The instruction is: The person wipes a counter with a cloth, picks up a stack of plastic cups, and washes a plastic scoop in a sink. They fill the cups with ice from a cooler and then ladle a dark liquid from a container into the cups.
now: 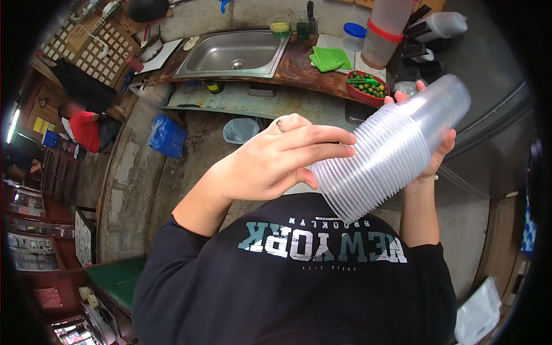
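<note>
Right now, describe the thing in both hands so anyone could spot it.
Below the steel sink, above the black sweatshirt, the right hand and the left hand hold a tilted stack of clear plastic cups. Unlike the lidded tubs on the counter, it shows many nested rims.

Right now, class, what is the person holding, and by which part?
A stack of clear plastic cups: the right hand wraps its middle from behind, the left hand pinches the rims at the open end.

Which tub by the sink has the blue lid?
The small clear tub beside the green cloth. The bigger tub to its right has a red lid instead.
</note>
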Motion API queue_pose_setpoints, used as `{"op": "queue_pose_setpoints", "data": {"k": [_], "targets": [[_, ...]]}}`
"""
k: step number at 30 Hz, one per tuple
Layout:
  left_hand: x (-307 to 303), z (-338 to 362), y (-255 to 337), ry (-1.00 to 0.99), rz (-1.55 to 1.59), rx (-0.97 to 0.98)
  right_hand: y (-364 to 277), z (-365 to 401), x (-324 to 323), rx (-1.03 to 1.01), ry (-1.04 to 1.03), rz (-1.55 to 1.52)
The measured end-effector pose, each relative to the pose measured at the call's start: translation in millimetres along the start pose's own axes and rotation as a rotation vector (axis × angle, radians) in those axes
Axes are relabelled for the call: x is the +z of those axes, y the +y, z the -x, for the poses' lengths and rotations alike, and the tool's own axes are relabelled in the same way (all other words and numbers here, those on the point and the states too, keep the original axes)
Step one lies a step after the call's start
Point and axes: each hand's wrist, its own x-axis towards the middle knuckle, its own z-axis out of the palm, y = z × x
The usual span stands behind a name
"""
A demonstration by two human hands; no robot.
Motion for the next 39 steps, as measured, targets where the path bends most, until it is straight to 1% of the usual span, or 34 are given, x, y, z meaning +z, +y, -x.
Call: {"op": "queue_pose_setpoints", "data": {"k": [2, 11, 17, 26, 29, 31, 36, 39], "targets": [[0, 0, -1, -0.038, 0.011, -0.004, 0, 0, 0, 0.005, 0.004, 0.0], [5, -1, -7, 0.028, 0.113, 0.035, 1, 1, -1, 0.05, -0.016, 0.009], [5, -2, -11, 0.011, 0.11, 0.039, 1, 0, 2, 0.06, 0.001, 0.05], [2, -2, -14, -0.134, 0.072, -0.054, 7, -5, -9, 0.089, -0.008, 0.057], [7, -2, -20, -0.128, 0.037, -0.061, 12, -13, -16, 0.104, -0.023, 0.057], [9, -2, -22, -0.132, 0.038, -0.099, 18, -20, -25, 0.114, -0.041, 0.04], [19, -2, -28, -0.112, -0.03, -0.137, 34, -35, -46, 0.136, -0.066, -0.082], [21, -1, -28, -0.119, -0.074, -0.151, 40, -39, -52, 0.146, -0.088, -0.075]]}}
